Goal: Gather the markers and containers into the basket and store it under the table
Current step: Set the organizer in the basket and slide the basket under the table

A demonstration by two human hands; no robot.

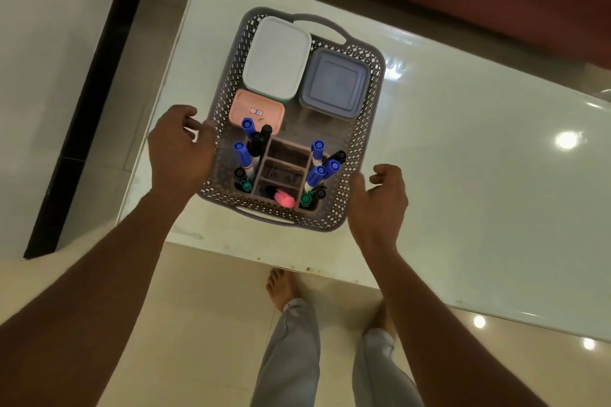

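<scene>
So the grey lattice basket [365, 129] sits on the glossy white table [463, 158], close to the near edge, and it's packed. Along the far end there's a white-lidded container [276, 56] next to a grey-blue-lidded container [334, 84], with a small pink container [256, 111] tucked just in front of the white one. The near end holds a brownish divided organizer [285, 163] with markers standing in its side slots — blue-capped markers [322, 168] on the right mixed with black and green ones, more blue and black on the left, and a pink-capped marker [284, 199] in the front middle slot.

Left hand [180, 150] is up against the basket's left wall, fingers curled with the thumb side touching the rim — can't tell if it's actually gripping yet. Right hand [380, 198] is just beside the basket's right near corner, fingers loosely curled and open, holding nothing.

Bare feet [281, 287] and grey trousers [294, 357] show on the tiled floor below the table edge.
</scene>
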